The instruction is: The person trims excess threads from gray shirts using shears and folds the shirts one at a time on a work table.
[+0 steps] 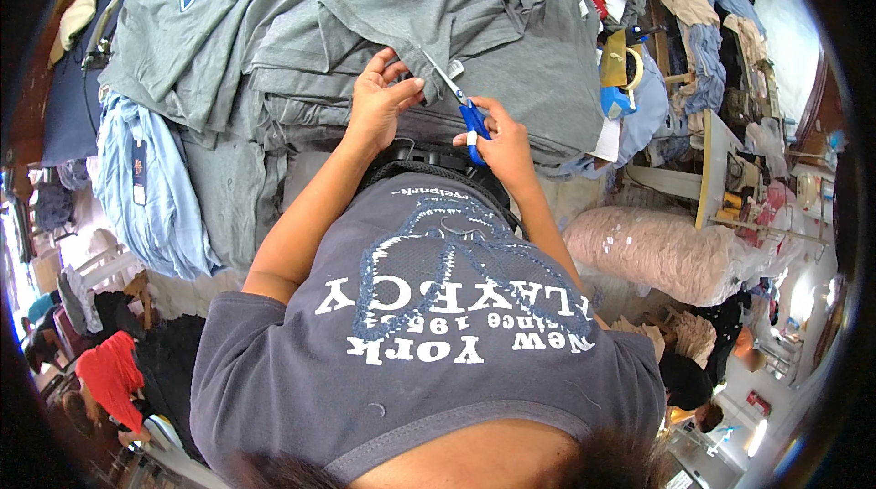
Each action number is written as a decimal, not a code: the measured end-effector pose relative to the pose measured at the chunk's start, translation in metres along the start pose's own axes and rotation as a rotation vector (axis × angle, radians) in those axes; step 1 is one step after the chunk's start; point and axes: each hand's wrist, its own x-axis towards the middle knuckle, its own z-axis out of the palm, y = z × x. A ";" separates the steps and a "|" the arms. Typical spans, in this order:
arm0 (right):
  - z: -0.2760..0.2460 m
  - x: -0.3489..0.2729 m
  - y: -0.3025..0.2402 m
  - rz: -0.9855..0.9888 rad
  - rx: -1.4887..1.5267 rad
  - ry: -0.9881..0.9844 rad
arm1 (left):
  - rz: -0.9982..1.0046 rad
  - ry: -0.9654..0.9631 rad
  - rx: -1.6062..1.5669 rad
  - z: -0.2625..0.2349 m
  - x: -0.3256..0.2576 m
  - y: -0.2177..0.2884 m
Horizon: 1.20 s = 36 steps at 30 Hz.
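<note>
My right hand (pixel 506 144) grips a pair of scissors (pixel 467 110) by the blue handles, with fingers and thumb through the loops. Their metal blades point up and left, close to the edge of a grey T-shirt (pixel 383 19). Beside the blades, a small white label (pixel 454 69) shows on the grey cloth. At the near edge of that shirt is my left hand (pixel 376 104), thumb and fingers curled around the hem. The blade tips lie against or just over the cloth; I cannot tell whether they touch it.
Under the shirt lies a pile of grey garments (pixel 520 92). A light blue garment (pixel 151 183) with a dark hang tag droops off the left side. A tape dispenser (pixel 618 97) stands at the right. Farther right sits a large plastic-wrapped bundle (pixel 643 252). People are around at lower left.
</note>
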 end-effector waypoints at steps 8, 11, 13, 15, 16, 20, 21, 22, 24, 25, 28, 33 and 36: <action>0.020 0.021 -0.015 -0.437 0.148 0.221 | -0.002 -0.331 0.212 0.022 0.002 -0.010; 0.004 0.026 -0.011 -0.294 0.420 0.114 | -0.030 -0.449 0.306 0.032 0.000 -0.006; -0.010 0.015 -0.023 -0.235 0.351 0.112 | 0.241 -0.492 0.439 0.035 -0.007 -0.006; -0.038 0.008 -0.015 -0.321 0.041 0.246 | 0.601 -0.456 1.139 0.023 -0.004 0.010; -0.060 0.004 -0.004 -0.316 0.051 0.339 | 0.731 -0.402 1.285 0.020 -0.005 0.024; -0.139 -0.029 0.010 -0.142 0.087 0.644 | 0.789 -0.083 1.750 -0.045 -0.001 0.060; -0.157 -0.035 0.020 -0.131 0.099 0.708 | 0.698 0.011 1.853 -0.064 -0.003 0.071; -0.176 -0.040 0.037 -0.140 0.129 0.751 | 0.750 0.025 1.842 -0.081 -0.006 0.083; -0.191 -0.048 0.047 -0.093 0.225 0.806 | 0.816 0.012 1.868 -0.104 -0.014 0.100; -0.192 -0.048 0.050 -0.076 0.238 0.802 | 0.833 -0.015 1.903 -0.111 -0.020 0.103; -0.190 -0.044 0.061 -0.023 0.204 0.803 | 0.813 -0.061 2.004 -0.120 -0.030 0.103; -0.201 -0.032 0.065 -0.010 0.287 0.753 | 0.854 -0.160 1.817 -0.114 -0.035 0.125; -0.207 0.000 0.042 -0.030 0.322 0.720 | 0.634 -0.149 1.727 -0.112 -0.014 0.149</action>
